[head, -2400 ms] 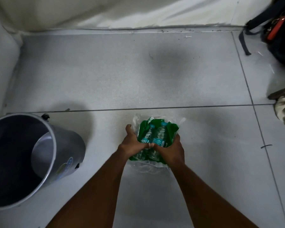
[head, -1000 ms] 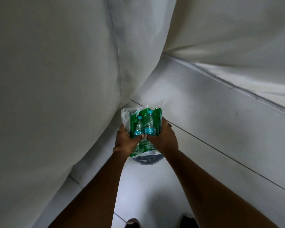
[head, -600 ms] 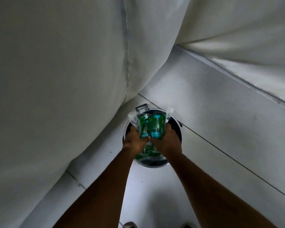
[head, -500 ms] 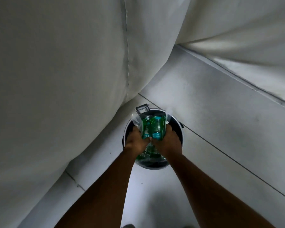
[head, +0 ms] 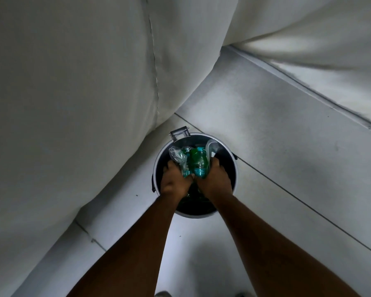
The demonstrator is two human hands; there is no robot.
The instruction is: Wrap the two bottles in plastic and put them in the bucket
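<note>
1. Both bare forearms extend forward and down, converging over the bucket (head: 234,168).
2. Left hand (head: 174,179): inside the bucket's rim, fingers curled, gripping the wrapped bundle (head: 193,161).
3. Right hand (head: 216,179): beside it, gripping likewise, thumbs nearly touching.

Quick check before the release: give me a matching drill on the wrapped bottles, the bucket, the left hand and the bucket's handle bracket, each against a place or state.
Things:
1. wrapped bottles
2. bucket
3. left hand
4. handle bracket

Places or states:
A. on the far rim, by the white fabric
B. stands on the tiled floor
C. held between both hands in the bucket's mouth
D. grips the bundle's left side

Pairs: 1-C, 2-B, 3-D, 4-A
</note>
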